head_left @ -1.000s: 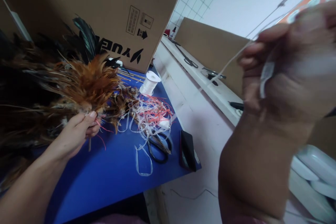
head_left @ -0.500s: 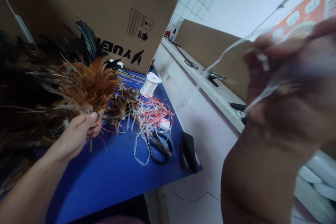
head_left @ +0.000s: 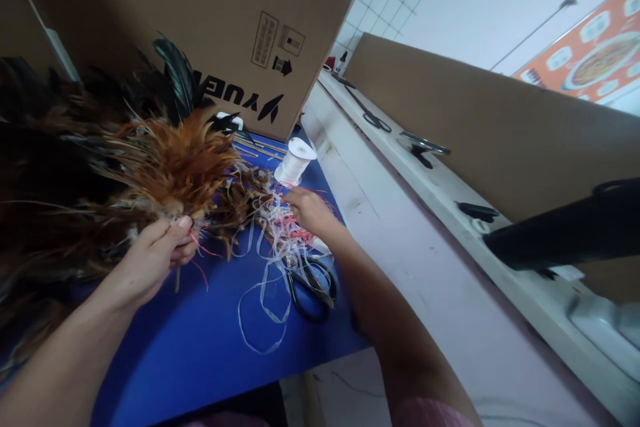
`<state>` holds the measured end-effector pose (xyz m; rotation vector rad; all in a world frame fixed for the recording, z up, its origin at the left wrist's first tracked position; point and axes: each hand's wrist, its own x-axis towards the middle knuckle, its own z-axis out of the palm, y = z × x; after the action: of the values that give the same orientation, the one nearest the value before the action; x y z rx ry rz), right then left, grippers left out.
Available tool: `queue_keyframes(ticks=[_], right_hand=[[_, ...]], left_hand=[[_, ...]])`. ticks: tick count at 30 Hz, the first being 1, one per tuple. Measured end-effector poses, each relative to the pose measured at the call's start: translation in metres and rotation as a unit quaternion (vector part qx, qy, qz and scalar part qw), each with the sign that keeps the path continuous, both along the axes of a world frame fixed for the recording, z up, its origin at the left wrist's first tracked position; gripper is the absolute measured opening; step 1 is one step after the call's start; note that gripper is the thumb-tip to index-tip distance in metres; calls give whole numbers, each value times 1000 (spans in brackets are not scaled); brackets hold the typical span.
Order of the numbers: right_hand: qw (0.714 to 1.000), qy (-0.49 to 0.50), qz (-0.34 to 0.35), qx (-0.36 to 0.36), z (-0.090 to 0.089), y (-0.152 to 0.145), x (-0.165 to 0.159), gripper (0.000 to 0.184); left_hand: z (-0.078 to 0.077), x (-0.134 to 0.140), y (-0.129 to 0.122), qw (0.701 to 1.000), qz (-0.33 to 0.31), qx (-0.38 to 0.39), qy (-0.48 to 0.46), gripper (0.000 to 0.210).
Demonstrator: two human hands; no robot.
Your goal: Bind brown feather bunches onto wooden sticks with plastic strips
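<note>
One feather bunch is pinched in the left hand, right hand's grip unclear.

I count: one left hand, one right hand, one held feather bunch, one white spool, one orange poster.

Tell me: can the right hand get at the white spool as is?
Probably yes: the right hand is close by, at the tangled strands, and nothing visible covers the top of the white spool.

An orange-brown feather bunch fans upward, left of a loose tangle of pink and white strands.
</note>
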<state>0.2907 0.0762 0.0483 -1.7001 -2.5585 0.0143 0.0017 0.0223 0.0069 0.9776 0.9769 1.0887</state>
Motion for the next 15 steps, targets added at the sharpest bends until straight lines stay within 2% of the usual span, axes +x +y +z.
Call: queue_keyframes(ticks=[4,7,12,15], right_hand=[[998,-43,37,-7,-23,30,-1,35],[999,-26,45,1,-28,36,3,25],[998,37,31,47,-12,37,19,19],[985,152,21,82,6,36,29,13]], left_hand=[[2,0,0,1000,11,1,0,44],[4,0,0,1000,11,-4,-2,44],[2,2,0,1000,-1,-9,-1,42],[1,2,0,1000,2,-2,-2,44]])
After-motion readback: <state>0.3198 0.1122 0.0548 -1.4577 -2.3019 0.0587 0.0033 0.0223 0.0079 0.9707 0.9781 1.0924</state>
